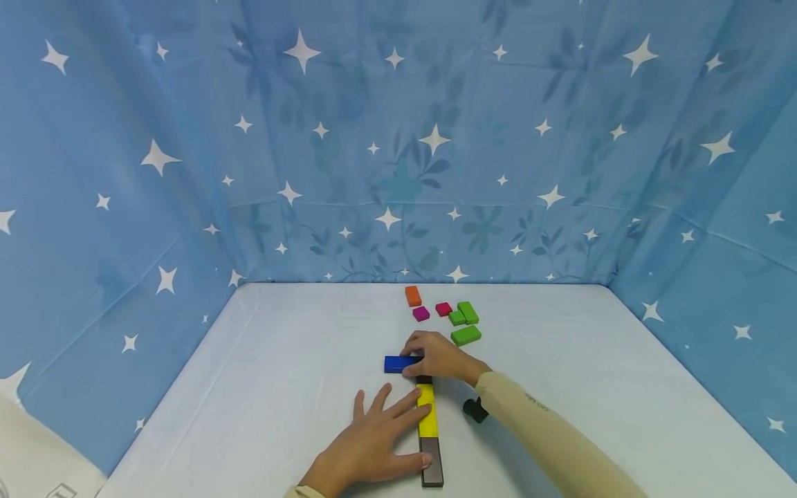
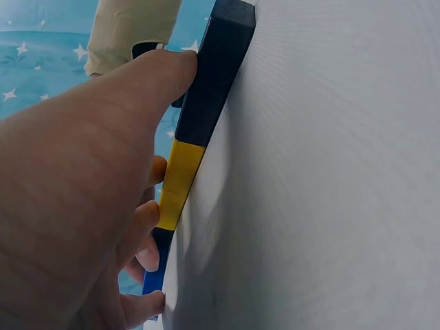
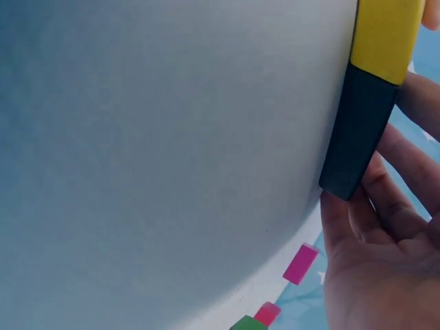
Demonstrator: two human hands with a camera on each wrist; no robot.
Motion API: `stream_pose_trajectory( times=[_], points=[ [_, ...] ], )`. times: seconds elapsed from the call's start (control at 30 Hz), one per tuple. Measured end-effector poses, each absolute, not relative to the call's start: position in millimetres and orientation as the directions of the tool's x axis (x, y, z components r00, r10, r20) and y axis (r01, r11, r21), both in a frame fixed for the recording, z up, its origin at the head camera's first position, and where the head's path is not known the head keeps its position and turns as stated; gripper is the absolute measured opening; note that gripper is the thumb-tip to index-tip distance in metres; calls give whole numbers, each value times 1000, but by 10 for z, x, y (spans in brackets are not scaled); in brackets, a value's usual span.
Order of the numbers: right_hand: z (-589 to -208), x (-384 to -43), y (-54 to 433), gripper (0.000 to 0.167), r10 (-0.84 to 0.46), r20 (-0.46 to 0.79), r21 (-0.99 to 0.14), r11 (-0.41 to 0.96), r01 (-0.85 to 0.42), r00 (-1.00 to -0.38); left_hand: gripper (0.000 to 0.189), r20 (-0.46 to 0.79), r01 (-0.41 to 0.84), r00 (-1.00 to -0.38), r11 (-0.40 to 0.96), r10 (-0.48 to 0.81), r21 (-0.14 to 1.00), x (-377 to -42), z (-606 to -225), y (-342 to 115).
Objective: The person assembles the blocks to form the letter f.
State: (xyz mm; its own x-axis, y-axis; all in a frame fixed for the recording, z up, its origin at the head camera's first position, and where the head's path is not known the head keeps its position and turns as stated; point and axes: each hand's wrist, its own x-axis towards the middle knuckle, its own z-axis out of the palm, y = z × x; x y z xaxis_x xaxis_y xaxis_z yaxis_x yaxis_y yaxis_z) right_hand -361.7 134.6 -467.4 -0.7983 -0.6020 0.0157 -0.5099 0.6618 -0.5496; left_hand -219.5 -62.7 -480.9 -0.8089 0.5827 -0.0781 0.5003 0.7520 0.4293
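Observation:
Wooden-looking blocks form an angled row on the white table. A dark grey block lies nearest, then a yellow block, a black block, and a blue block pointing left from the far end. My left hand is spread flat beside the row, fingertips touching the yellow block and thumb on the dark grey one. With thumb on the near side and fingers on the far side, my right hand pinches the blue block at the corner, hiding where it meets the black block.
Beyond the right hand lie several loose blocks: an orange block, a purple block, a red block and green blocks. A starry blue curtain surrounds the table. A small black device shows beneath the right sleeve.

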Motion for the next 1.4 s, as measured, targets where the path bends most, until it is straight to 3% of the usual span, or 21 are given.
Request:
stream_pose_trajectory(
  times=[0.4, 0.6, 0.9, 1.17, 1.4],
  points=[
    [-4703, -3592, 1358, 30, -573, 19, -574, 665, -478, -819, 75, -79, 507, -808, 756, 584, 415, -2199, -4788, -616],
    [-4674, -3576, 1422, 48, -567, 26, -641, 622, -449, -823, 76, -86, 494, -811, 756, 578, 429, -2199, -4809, -606],
    [-4529, -3581, 1707, 62, -453, 46, -681, 638, -360, -890, 76, -80, 490, -818, 763, 570, 422, -2194, -4801, -607],
    [-4574, -3635, 2044, 89, -405, 26, -722, 625, -297, -914, 76, -75, 487, -821, 763, 566, 424, -2180, -4821, -604],
    [-4629, -3651, 2329, 93, -363, 7, -710, 654, -260, -932, 76, -61, 495, -820, 757, 570, 425, -2168, -4821, -598]
  ],
)
